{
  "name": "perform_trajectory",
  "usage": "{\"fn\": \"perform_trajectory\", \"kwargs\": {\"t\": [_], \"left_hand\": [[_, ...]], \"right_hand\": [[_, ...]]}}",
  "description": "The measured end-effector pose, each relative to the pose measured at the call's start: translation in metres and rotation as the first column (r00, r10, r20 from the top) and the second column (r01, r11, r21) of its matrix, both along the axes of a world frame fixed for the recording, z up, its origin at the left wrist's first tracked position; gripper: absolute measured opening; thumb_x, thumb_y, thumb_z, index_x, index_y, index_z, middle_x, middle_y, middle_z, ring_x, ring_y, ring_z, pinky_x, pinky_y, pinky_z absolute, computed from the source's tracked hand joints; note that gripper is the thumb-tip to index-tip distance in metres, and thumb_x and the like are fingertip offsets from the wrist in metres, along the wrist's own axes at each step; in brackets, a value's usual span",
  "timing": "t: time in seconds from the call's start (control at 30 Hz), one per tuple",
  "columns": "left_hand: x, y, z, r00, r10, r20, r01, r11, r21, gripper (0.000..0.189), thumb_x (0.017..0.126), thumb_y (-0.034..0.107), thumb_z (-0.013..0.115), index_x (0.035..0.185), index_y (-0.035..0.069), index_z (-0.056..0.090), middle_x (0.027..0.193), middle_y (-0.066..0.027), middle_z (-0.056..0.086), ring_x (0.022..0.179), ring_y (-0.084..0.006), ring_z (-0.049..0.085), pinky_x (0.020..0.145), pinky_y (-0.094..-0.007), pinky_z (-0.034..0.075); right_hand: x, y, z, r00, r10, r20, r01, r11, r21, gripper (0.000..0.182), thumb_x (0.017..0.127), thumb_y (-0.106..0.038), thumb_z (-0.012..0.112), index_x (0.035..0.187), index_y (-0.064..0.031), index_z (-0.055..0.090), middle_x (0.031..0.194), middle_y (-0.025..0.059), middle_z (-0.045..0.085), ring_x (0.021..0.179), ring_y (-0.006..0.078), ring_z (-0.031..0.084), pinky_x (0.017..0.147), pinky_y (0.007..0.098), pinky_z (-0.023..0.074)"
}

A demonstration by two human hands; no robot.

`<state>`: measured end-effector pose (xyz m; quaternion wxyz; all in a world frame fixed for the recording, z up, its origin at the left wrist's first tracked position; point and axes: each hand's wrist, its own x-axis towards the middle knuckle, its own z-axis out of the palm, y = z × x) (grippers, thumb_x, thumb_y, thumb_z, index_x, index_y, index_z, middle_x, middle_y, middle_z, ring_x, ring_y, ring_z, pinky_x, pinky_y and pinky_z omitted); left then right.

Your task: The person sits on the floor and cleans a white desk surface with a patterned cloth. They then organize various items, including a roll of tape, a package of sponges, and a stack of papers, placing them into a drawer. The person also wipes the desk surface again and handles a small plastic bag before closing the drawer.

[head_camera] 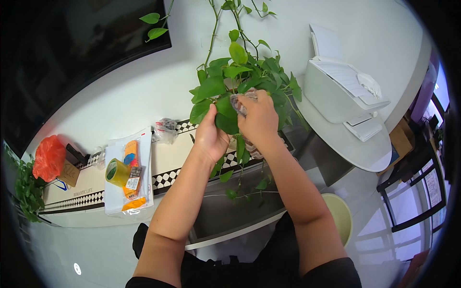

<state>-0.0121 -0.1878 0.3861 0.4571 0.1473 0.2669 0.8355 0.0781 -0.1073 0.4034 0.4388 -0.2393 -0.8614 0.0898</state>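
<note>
A pothos plant [212, 88] with trailing vines stands against the white wall in front of me. My left hand [212, 138] is under a broad green leaf [227, 115], its thumb at the leaf's left edge. In my right hand [259, 113] is a bunched striped cloth [239, 104], held at the right side of the same leaf. Part of the cloth [254, 147] hangs below my right wrist. Leaves and my hands hide the plant's pot.
On the cabinet's patterned runner [173, 158] lie papers [115, 154] under a roll of yellow tape [117, 172] and an orange packet [132, 169]. A red plastic bag [49, 158] is farther left. At right, a white printer [335, 90] stands on a rounded tabletop [371, 154], above a pale bin [340, 216].
</note>
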Motion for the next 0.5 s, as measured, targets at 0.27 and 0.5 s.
{"fn": "perform_trajectory", "kwargs": {"t": [0.27,0.5], "left_hand": [[-0.006,-0.020,-0.009,0.997,-0.051,-0.057,0.050,0.998,-0.033,0.041,0.094,0.032,0.033,0.116,0.000,0.044,0.110,-0.0124,0.056,0.100,-0.0227,0.056,0.088,-0.0338,0.045],[-0.010,-0.025,-0.011,0.996,-0.056,-0.072,0.052,0.997,-0.059,0.040,0.093,0.033,0.034,0.116,0.001,0.044,0.110,-0.0153,0.056,0.099,-0.0249,0.057,0.086,-0.0338,0.046]], "right_hand": [[0.018,0.019,-0.007,0.945,0.021,0.328,-0.016,1.000,-0.019,0.028,0.063,-0.011,0.064,0.090,-0.0145,0.066,0.095,0.0112,0.048,0.093,0.0298,0.050,0.072,0.0394,0.0470],[0.000,0.030,0.044,0.993,-0.048,-0.108,0.060,0.991,0.116,0.031,0.066,-0.011,0.062,0.096,-0.0165,0.064,0.097,0.0101,0.050,0.092,0.0294,0.051,0.075,0.0384,0.0460]]}}
